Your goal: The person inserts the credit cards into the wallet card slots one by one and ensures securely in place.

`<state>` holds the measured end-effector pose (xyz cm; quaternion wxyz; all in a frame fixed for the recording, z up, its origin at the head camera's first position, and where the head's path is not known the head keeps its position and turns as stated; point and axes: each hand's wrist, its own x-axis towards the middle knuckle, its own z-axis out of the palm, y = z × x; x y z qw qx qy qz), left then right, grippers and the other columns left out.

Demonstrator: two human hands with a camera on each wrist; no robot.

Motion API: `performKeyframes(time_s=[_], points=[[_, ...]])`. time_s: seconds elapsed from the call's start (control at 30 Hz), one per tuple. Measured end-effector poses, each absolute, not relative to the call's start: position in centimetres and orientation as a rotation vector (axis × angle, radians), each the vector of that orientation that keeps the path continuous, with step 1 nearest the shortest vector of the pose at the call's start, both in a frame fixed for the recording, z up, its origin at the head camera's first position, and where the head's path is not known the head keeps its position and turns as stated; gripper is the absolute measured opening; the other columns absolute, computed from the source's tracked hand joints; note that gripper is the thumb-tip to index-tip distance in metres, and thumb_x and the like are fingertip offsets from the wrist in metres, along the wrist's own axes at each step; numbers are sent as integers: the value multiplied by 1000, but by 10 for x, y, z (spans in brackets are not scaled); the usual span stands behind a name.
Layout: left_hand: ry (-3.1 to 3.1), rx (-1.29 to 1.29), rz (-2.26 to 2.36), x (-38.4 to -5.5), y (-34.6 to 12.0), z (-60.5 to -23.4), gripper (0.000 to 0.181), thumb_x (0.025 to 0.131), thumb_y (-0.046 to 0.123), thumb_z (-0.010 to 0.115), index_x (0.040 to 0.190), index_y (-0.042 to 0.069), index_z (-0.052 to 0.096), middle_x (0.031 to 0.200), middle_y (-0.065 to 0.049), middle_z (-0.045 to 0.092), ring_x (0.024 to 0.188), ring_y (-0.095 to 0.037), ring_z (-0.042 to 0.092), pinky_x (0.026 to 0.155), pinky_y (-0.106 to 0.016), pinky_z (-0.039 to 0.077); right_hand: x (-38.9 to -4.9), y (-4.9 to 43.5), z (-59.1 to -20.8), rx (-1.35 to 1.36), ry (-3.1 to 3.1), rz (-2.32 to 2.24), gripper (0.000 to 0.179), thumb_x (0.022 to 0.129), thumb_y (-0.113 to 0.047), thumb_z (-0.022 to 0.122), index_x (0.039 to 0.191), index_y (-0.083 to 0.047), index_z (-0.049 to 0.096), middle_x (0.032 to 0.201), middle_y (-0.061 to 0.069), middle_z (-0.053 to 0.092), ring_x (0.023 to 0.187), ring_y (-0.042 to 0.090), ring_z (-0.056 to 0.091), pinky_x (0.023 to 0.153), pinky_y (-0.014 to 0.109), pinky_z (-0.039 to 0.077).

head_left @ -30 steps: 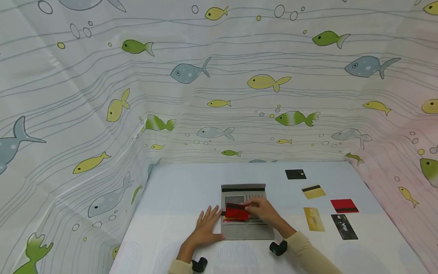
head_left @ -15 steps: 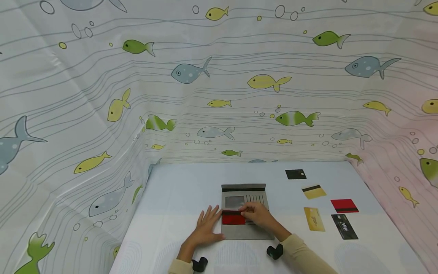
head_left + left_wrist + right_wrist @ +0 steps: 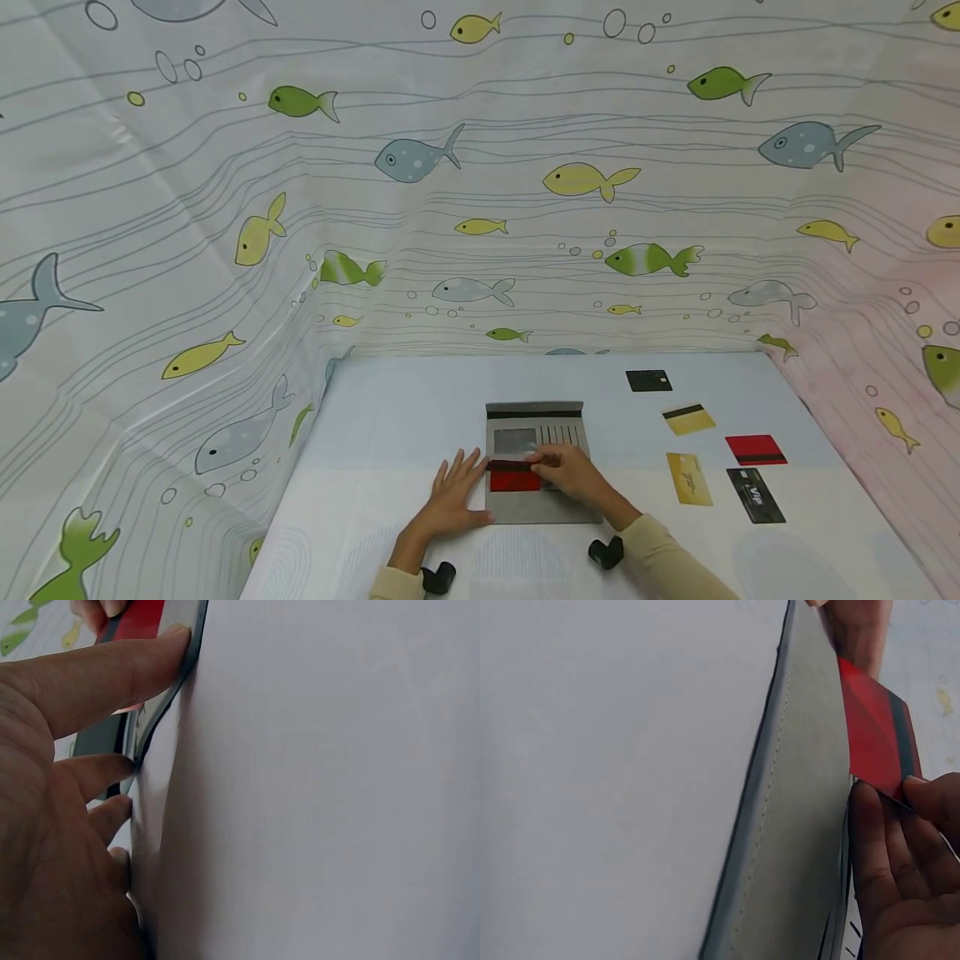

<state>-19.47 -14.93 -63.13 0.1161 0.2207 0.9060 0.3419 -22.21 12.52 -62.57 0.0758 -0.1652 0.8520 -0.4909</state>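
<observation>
An unfolded grey wallet lies on the white table, with a clear window and slots in its upper half. Over its lower half is a red card with a dark stripe along its far edge. My right hand pinches the card's right end between thumb and fingers; in the right wrist view the red card stands partly behind the wallet's grey flap. My left hand lies with fingers spread at the wallet's left edge, its thumb pressing on the wallet's near corner.
Several cards lie to the right: a black one, a gold one with a dark stripe, a red one, a plain gold one and a black "Vip" one. A fish-patterned curtain surrounds the table.
The red card has gone from above the wallet's middle down and slightly left against its lower half, the right hand moving with it. My left hand has stayed in place.
</observation>
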Motion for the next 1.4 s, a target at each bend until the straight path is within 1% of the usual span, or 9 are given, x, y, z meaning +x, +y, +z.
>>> performKeyframes(time_s=[0.23, 0.43, 0.7, 0.77, 0.97, 1.07, 1.17, 1.3, 1.4], points=[[2652, 643, 1006, -196, -149, -631, 91, 78, 33, 80, 154, 6, 38, 165, -17, 26, 154, -45, 11, 120, -66, 1, -220, 124, -627, -491, 2553, -1477, 12, 92, -15, 72, 102, -15, 77, 100, 1, 75, 83, 8, 65, 69, 19, 54], [2655, 647, 993, -196, -149, -631, 91, 78, 34, 80, 154, 6, 37, 165, -17, 26, 154, -45, 11, 120, -66, 1, -220, 124, -626, -469, 2549, -1463, 14, 93, -15, 70, 105, -16, 77, 105, 3, 75, 89, 11, 67, 73, 19, 55], [2645, 649, 1015, -196, -149, -630, 92, 79, 35, 80, 154, 6, 36, 165, -17, 25, 154, -45, 10, 119, -66, 0, -221, 124, -629, -491, 2554, -1460, 15, 93, -17, 70, 106, -16, 78, 106, 4, 75, 88, 9, 65, 76, 20, 54], [2646, 645, 1017, -196, -149, -630, 92, 78, 36, 80, 154, 5, 37, 165, -17, 26, 154, -45, 10, 120, -66, 0, -220, 123, -631, -503, 2557, -1460, 16, 93, -16, 70, 107, -14, 78, 107, 5, 75, 88, 9, 64, 76, 20, 54], [2648, 641, 1016, -195, -149, -632, 92, 78, 37, 79, 154, 6, 37, 164, -17, 26, 154, -45, 10, 120, -65, 1, -218, 122, -631, -497, 2569, -1446, 16, 93, -17, 70, 107, -16, 78, 107, 4, 75, 89, 9, 63, 75, 20, 53], [2657, 656, 1014, -196, -149, -632, 92, 78, 36, 80, 153, 5, 38, 164, -19, 27, 153, -48, 11, 119, -67, 1, -217, 121, -631, -510, 2592, -1426, 15, 93, -18, 70, 106, -17, 78, 108, 4, 75, 93, 11, 65, 78, 23, 54], [2660, 663, 1009, -196, -149, -632, 92, 78, 36, 80, 153, 5, 37, 164, -20, 27, 152, -50, 11, 118, -68, 1, -217, 121, -632, -513, 2610, -1399, 15, 93, -19, 70, 106, -19, 78, 111, 3, 75, 99, 15, 67, 84, 28, 56], [2651, 642, 1007, -196, -149, -633, 92, 79, 37, 79, 154, 6, 37, 164, -19, 26, 153, -47, 10, 119, -67, 0, -215, 121, -633, -519, 2612, -1369, 16, 94, -19, 69, 107, -20, 78, 114, 1, 74, 104, 19, 67, 89, 36, 57], [2650, 632, 1005, -196, -149, -633, 92, 79, 38, 79, 154, 7, 36, 165, -17, 25, 154, -46, 10, 120, -66, 0, -214, 122, -634, -524, 2601, -1361, 17, 94, -19, 69, 108, -19, 78, 114, 1, 73, 105, 20, 67, 89, 37, 57]])
